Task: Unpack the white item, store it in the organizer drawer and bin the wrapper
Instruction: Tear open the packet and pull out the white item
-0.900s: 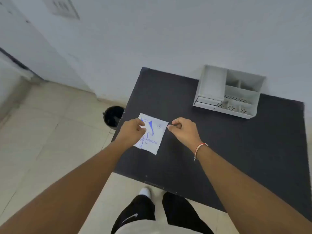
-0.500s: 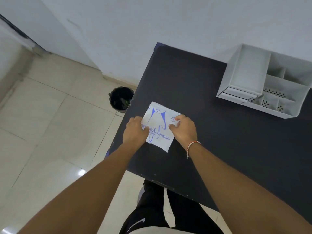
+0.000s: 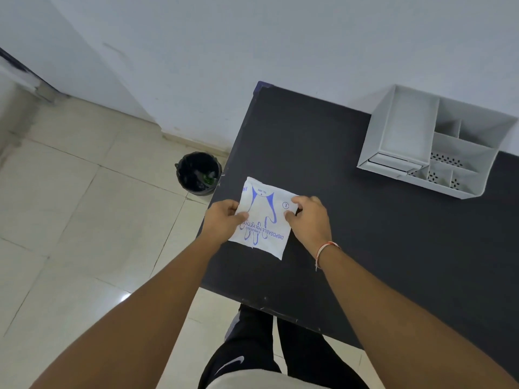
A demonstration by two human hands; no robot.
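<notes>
Both hands [image 3: 224,220] pinch packet [image 3: 264,220], print inverted

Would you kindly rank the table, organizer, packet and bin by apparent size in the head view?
1. Table, clearly largest.
2. Organizer.
3. Packet, held by the left hand and right hand, nearer the camera.
4. Bin, on the floor farther away; its rank against the packet is unsure.

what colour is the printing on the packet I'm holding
Blue, a glove outline and lettering on the white packet, clearest in the head view.
</notes>
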